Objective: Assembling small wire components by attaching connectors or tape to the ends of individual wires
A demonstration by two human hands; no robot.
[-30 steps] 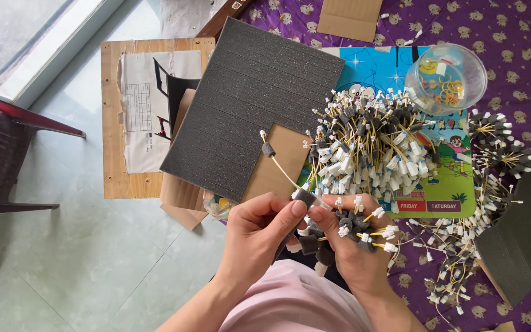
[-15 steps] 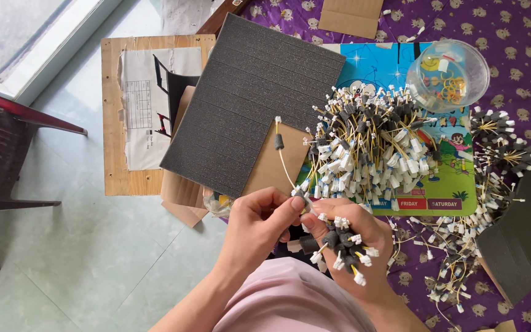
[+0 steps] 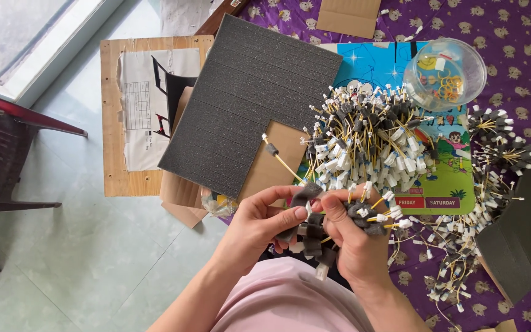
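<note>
My right hand (image 3: 353, 238) grips a bundle of short yellow wires (image 3: 364, 215) with white plug ends and dark foam pieces on them. My left hand (image 3: 259, 224) pinches a dark foam piece (image 3: 305, 197) at the top of that bundle. One yellow wire with a foam piece (image 3: 273, 150) sticks up and to the left from between my hands. Just beyond my hands lies a big heap of the same wires (image 3: 367, 138) on a colourful printed sheet (image 3: 444, 178).
A dark grey foam sheet (image 3: 247, 98) lies on cardboard to the left of the heap. A clear plastic bowl (image 3: 447, 74) stands at the back right. More wire bundles (image 3: 499, 147) lie on the purple patterned cloth (image 3: 523, 37). A wooden board (image 3: 115, 123) rests on the tiled floor.
The free wire has tilted further left and lower. My hands have closed together on the bundle, and my left fingers now pinch a foam piece at its top.
</note>
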